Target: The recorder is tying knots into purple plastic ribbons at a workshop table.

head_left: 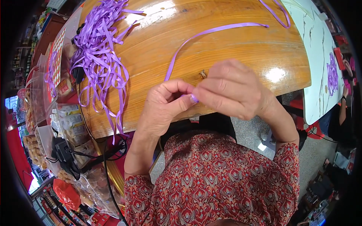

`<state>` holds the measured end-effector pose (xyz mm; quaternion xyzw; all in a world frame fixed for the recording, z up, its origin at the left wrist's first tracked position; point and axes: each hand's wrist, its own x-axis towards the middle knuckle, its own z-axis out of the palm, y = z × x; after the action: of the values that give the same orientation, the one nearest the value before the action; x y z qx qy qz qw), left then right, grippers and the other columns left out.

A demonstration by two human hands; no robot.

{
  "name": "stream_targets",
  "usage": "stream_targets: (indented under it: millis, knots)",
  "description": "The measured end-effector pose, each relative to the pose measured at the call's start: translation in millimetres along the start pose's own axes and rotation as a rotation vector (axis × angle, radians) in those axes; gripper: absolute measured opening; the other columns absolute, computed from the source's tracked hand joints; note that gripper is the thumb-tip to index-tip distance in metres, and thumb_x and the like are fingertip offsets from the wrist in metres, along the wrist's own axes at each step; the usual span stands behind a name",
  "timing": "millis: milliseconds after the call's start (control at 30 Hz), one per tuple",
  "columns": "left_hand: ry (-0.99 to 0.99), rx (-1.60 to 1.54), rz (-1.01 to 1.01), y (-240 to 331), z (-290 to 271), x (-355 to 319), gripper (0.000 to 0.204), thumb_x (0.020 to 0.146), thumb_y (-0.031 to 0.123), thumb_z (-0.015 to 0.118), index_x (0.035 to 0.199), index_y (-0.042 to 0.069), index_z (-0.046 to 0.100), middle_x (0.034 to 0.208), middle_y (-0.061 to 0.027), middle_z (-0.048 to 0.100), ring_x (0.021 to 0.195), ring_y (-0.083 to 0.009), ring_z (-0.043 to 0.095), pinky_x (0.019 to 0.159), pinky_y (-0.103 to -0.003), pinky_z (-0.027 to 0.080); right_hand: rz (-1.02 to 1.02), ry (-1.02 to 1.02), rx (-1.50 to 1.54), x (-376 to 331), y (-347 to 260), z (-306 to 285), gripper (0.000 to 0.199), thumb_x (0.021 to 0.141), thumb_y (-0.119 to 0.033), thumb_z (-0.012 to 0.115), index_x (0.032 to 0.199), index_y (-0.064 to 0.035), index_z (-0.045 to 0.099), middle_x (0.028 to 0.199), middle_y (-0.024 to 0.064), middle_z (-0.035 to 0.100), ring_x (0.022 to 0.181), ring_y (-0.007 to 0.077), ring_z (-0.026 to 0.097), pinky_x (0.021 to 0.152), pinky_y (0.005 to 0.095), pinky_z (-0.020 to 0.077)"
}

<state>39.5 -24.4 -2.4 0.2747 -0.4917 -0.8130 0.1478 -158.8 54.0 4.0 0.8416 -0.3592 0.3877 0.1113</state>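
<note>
My left hand (164,104) pinches one end of a purple ribbon (194,40) between thumb and fingertips, near the table's front edge. Pressed right up to it is my right hand (231,89), its fingers closed at the same small purple bit. What exactly lies inside the right fingers is hidden. From behind my left hand the ribbon curves up and away to the right across the wood, ending in a darker tip. A big tangled heap of purple ribbons (102,49) covers the table's left side, with strands hanging over the front edge.
The wooden table (233,49) bears a small brown object (203,74) just beyond my hands. Another purple ribbon loop (283,17) lies at the far right. A white marbled table (316,60) adjoins on the right, with more purple ribbon (332,75). Packaged goods (71,122) and black cables stand at left.
</note>
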Motion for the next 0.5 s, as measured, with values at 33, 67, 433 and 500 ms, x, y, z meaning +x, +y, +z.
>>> stream_targets:
  millis: [33, 67, 433, 500]
  knots:
    - [0.020, 0.005, -0.002, 1, 1, 0, 0.009, 0.084, 0.003, 0.064, 0.093, 0.000, 0.063, 0.087, -0.0011, 0.063, 0.076, -0.0053, 0.056, 0.069, -0.019, 0.047, 0.003, 0.000, 0.000, 0, 0, 0, 0.034, 0.065, -0.016, 0.062, 0.094, 0.0019, 0.065, 0.085, 0.0099, 0.062, 0.073, 0.0229, 0.058, 0.062, 0.0332, 0.0459]
    - [0.041, 0.010, -0.004, 1, 2, 1, 0.009, 0.084, 0.003, 0.064, 0.093, 0.001, 0.063, 0.085, -0.0001, 0.062, 0.075, -0.0046, 0.055, 0.069, -0.018, 0.046, 0.087, 0.026, 0.019, -1, -1, 1, 0.031, 0.065, -0.014, 0.065, 0.093, 0.0005, 0.066, 0.084, 0.0092, 0.062, 0.073, 0.0228, 0.058, 0.062, 0.0330, 0.0449]
    - [0.232, 0.120, 0.205, -14, 14, 3, 0.007, 0.082, 0.000, 0.063, 0.087, 0.002, 0.059, 0.080, 0.0043, 0.053, 0.069, -0.0020, 0.047, 0.061, -0.016, 0.040, 0.615, 0.258, 0.232, -17, -33, 29, 0.020, 0.068, -0.004, 0.074, 0.085, -0.0030, 0.063, 0.079, 0.0082, 0.060, 0.070, 0.0240, 0.057, 0.063, 0.0340, 0.0418]
    - [0.232, 0.156, 0.254, -17, 15, 3, 0.007, 0.082, 0.000, 0.063, 0.087, 0.002, 0.059, 0.081, 0.0043, 0.051, 0.069, -0.0017, 0.046, 0.060, -0.016, 0.039, 0.620, 0.278, 0.214, -15, -35, 32, 0.019, 0.068, -0.003, 0.073, 0.084, -0.0026, 0.063, 0.078, 0.0082, 0.060, 0.070, 0.0241, 0.057, 0.063, 0.0340, 0.0416]
